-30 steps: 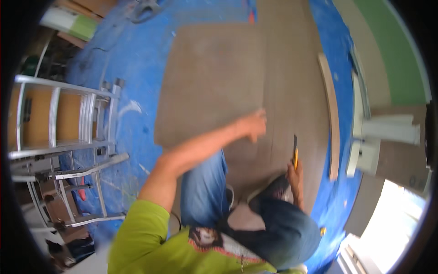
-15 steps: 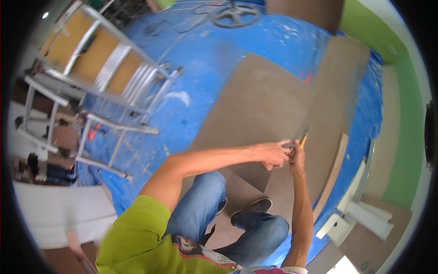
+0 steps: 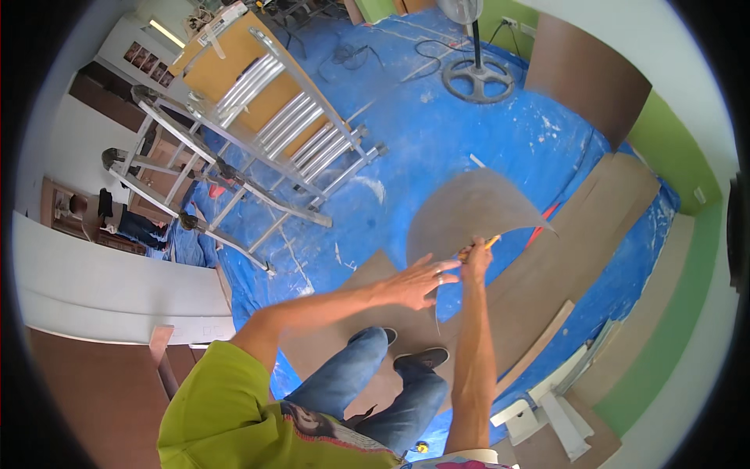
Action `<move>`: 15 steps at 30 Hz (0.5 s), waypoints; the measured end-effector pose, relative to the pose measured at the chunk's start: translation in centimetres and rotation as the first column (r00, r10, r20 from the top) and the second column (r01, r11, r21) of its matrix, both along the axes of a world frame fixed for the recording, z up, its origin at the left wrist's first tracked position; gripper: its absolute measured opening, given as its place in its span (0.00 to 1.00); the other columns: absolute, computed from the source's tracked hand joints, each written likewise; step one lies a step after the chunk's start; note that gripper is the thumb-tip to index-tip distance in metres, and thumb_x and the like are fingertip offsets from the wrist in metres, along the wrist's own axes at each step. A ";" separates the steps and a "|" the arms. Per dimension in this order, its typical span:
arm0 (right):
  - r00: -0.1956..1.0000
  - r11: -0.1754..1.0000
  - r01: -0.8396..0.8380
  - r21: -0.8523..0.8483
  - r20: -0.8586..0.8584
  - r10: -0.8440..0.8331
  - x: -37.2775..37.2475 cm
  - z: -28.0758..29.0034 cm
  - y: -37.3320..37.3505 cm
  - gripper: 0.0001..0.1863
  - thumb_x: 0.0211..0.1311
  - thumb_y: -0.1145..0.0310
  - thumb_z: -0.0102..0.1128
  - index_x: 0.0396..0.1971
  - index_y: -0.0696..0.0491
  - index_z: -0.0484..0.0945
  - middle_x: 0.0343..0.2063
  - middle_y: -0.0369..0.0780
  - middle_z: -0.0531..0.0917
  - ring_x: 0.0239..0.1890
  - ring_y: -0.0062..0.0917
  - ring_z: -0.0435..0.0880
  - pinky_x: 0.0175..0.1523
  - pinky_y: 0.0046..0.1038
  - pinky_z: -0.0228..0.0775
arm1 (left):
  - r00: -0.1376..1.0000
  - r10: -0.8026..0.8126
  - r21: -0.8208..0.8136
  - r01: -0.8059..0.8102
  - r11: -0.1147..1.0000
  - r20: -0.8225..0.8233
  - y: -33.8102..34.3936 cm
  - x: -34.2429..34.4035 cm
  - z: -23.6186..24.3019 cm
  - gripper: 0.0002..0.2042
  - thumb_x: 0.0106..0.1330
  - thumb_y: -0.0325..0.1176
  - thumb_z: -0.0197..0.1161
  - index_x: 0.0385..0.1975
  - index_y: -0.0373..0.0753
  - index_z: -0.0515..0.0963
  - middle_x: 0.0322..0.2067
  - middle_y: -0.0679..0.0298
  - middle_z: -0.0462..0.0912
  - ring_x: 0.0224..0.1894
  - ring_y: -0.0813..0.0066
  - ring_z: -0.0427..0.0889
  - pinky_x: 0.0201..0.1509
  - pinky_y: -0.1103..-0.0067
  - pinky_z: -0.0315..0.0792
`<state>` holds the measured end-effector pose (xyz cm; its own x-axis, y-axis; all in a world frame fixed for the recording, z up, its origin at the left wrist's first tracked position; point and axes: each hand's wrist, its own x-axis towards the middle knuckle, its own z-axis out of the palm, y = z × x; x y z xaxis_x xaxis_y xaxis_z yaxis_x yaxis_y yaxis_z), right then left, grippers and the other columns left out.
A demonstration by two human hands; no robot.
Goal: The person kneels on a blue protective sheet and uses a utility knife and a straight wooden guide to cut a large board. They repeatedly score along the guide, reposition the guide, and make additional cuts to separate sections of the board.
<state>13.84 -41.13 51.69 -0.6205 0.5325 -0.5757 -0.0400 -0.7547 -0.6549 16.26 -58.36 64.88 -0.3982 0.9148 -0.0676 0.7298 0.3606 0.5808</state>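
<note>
A brown flexible sheet [image 3: 469, 207] is raised off the floor and bent into a curve in front of me. My right hand [image 3: 474, 264] is closed around a slim yellow-handled tool [image 3: 491, 242], its kind partly hidden by my fingers, and sits at the sheet's raised near edge. Whether that hand also pinches the edge I cannot tell. Just left of it, my left hand [image 3: 422, 281], with a ring on one finger, has its fingers stretched apart at the same edge. Under my shoes lies another brown sheet [image 3: 328, 324].
A long brown strip [image 3: 594, 215] lies at the right, near a narrow board [image 3: 539, 344] and white offcuts [image 3: 562, 422]. Blue plastic [image 3: 422, 133] covers the floor. Folded aluminium ladders [image 3: 258, 180] stand at left; a fan base [image 3: 478, 80] stands behind. Another person [image 3: 133, 227] is far left.
The brown sheet, flat before, is now lifted and curved. Both hands have moved left in view with the yellow tool, the left hand's fingers spreading. My view has shifted, showing more of the room.
</note>
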 end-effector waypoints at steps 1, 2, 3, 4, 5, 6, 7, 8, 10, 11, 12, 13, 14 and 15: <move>1.000 1.000 0.000 0.006 0.002 0.000 -0.6 2.2 -0.7 0.07 0.62 0.71 0.58 0.32 0.51 0.68 0.16 0.33 0.70 0.11 0.20 0.70 0.14 0.26 0.64 | 0.996 0.081 0.036 -0.080 0.996 -0.035 0.0 1.0 1.2 0.34 0.52 0.34 0.77 0.61 0.44 0.70 0.70 0.50 0.60 0.73 0.50 0.58 0.75 0.49 0.55; 1.000 1.000 0.004 0.018 0.001 -0.004 -1.2 4.5 -1.2 0.06 0.62 0.71 0.58 0.32 0.51 0.68 0.16 0.34 0.70 0.11 0.20 0.70 0.14 0.26 0.63 | 0.985 0.159 0.082 -0.153 0.985 -0.068 0.2 1.6 2.0 0.38 0.51 0.35 0.78 0.64 0.43 0.66 0.71 0.48 0.57 0.73 0.47 0.58 0.75 0.51 0.56; 1.000 1.000 0.003 0.021 0.001 -0.003 -1.7 6.8 -1.8 0.06 0.62 0.72 0.57 0.33 0.51 0.68 0.16 0.34 0.69 0.12 0.19 0.69 0.14 0.25 0.62 | 0.965 0.242 0.122 -0.230 0.966 -0.097 0.2 2.1 3.1 0.43 0.50 0.35 0.79 0.67 0.43 0.62 0.71 0.46 0.55 0.73 0.45 0.57 0.74 0.52 0.58; 1.000 1.000 0.014 0.027 0.001 -0.014 -2.0 9.0 -2.1 0.06 0.62 0.72 0.57 0.34 0.51 0.67 0.17 0.33 0.69 0.12 0.19 0.69 0.14 0.25 0.61 | 0.925 0.344 0.167 -0.318 0.933 -0.163 0.3 2.6 4.4 0.46 0.47 0.37 0.82 0.68 0.41 0.61 0.71 0.43 0.55 0.73 0.40 0.57 0.73 0.55 0.61; 1.000 0.999 0.027 0.034 0.001 -0.027 -2.2 11.2 -2.0 0.07 0.62 0.72 0.56 0.35 0.51 0.67 0.17 0.33 0.69 0.12 0.18 0.68 0.13 0.24 0.60 | 0.903 0.423 0.158 -0.408 0.899 -0.078 0.4 2.7 5.6 0.47 0.47 0.38 0.82 0.68 0.40 0.60 0.71 0.43 0.55 0.73 0.40 0.57 0.73 0.55 0.61; 0.999 0.998 0.043 0.046 0.002 -0.043 -2.4 12.8 -1.4 0.07 0.62 0.72 0.56 0.35 0.51 0.67 0.17 0.33 0.69 0.12 0.18 0.68 0.13 0.23 0.59 | 0.869 0.494 0.145 -0.491 0.859 0.011 0.9 2.8 7.0 0.48 0.47 0.40 0.82 0.68 0.39 0.58 0.71 0.42 0.55 0.73 0.40 0.57 0.73 0.55 0.61; 0.999 0.996 0.044 0.071 0.000 -0.044 -2.5 13.8 -0.5 0.07 0.62 0.72 0.56 0.36 0.50 0.67 0.17 0.33 0.68 0.12 0.18 0.67 0.13 0.23 0.58 | 0.824 0.557 0.123 -0.566 0.815 0.101 1.4 2.7 8.2 0.50 0.47 0.41 0.82 0.68 0.37 0.57 0.71 0.42 0.55 0.73 0.39 0.57 0.73 0.56 0.60; 0.999 0.994 0.046 0.097 -0.002 -0.046 -2.6 14.6 0.7 0.07 0.62 0.72 0.56 0.36 0.50 0.67 0.17 0.33 0.68 0.12 0.17 0.67 0.13 0.22 0.57 | 0.795 0.584 0.003 -0.593 0.805 0.165 1.9 2.5 9.1 0.52 0.49 0.44 0.82 0.71 0.36 0.54 0.70 0.41 0.57 0.72 0.40 0.60 0.72 0.60 0.63; 0.999 0.992 0.037 0.122 0.007 -0.038 -2.8 16.4 2.9 0.07 0.62 0.71 0.55 0.35 0.50 0.66 0.17 0.32 0.68 0.13 0.16 0.66 0.14 0.21 0.55 | 0.744 0.614 -0.138 -0.601 0.787 0.264 2.7 1.8 10.5 0.54 0.50 0.46 0.80 0.73 0.35 0.52 0.70 0.41 0.58 0.71 0.42 0.62 0.72 0.61 0.63; 0.998 0.989 0.060 0.134 0.025 -0.064 -3.0 17.3 3.7 0.07 0.62 0.71 0.55 0.34 0.50 0.66 0.17 0.32 0.67 0.13 0.15 0.66 0.14 0.21 0.55 | 0.713 0.628 -0.207 -0.594 0.777 0.310 3.1 1.2 11.1 0.55 0.51 0.47 0.80 0.74 0.35 0.51 0.70 0.41 0.58 0.71 0.42 0.63 0.72 0.61 0.64; 0.995 0.985 0.087 0.152 0.040 -0.094 -3.4 18.3 4.8 0.06 0.62 0.71 0.55 0.34 0.50 0.66 0.17 0.32 0.67 0.13 0.15 0.65 0.14 0.20 0.55 | 0.736 0.590 -0.239 -0.540 0.807 0.331 3.6 0.1 10.9 0.55 0.52 0.48 0.79 0.74 0.34 0.50 0.70 0.41 0.58 0.71 0.43 0.63 0.72 0.61 0.64; 0.991 0.981 0.107 0.164 0.058 -0.117 -3.7 19.0 5.5 0.06 0.61 0.71 0.55 0.33 0.50 0.66 0.17 0.32 0.67 0.13 0.15 0.65 0.14 0.20 0.55 | 0.751 0.558 -0.274 -0.487 0.829 0.352 3.8 -1.0 10.5 0.55 0.52 0.49 0.78 0.74 0.34 0.50 0.70 0.41 0.58 0.71 0.43 0.63 0.72 0.62 0.64; 0.988 0.971 0.156 0.179 -0.027 -0.153 -4.3 19.7 6.1 0.07 0.61 0.71 0.56 0.32 0.50 0.67 0.18 0.32 0.67 0.13 0.14 0.65 0.15 0.20 0.55 | 0.764 0.525 -0.307 -0.432 0.848 0.374 4.0 -1.9 10.2 0.55 0.53 0.50 0.77 0.74 0.34 0.50 0.70 0.41 0.58 0.70 0.44 0.64 0.72 0.62 0.64; 0.984 0.967 0.176 0.184 -0.010 -0.177 -4.5 19.9 7.4 0.07 0.61 0.71 0.57 0.32 0.50 0.67 0.18 0.32 0.67 0.14 0.14 0.65 0.15 0.20 0.55 | 0.764 0.488 -0.308 -0.386 0.870 0.423 4.8 -2.9 10.9 0.54 0.53 0.50 0.77 0.74 0.34 0.50 0.70 0.41 0.58 0.70 0.43 0.64 0.72 0.62 0.64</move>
<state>9.32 -33.75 71.59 -0.5035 0.7300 -0.4621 -0.1572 -0.6033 -0.7818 13.39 -53.58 75.82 -0.6218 0.5966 -0.5074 0.1175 0.7116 0.6927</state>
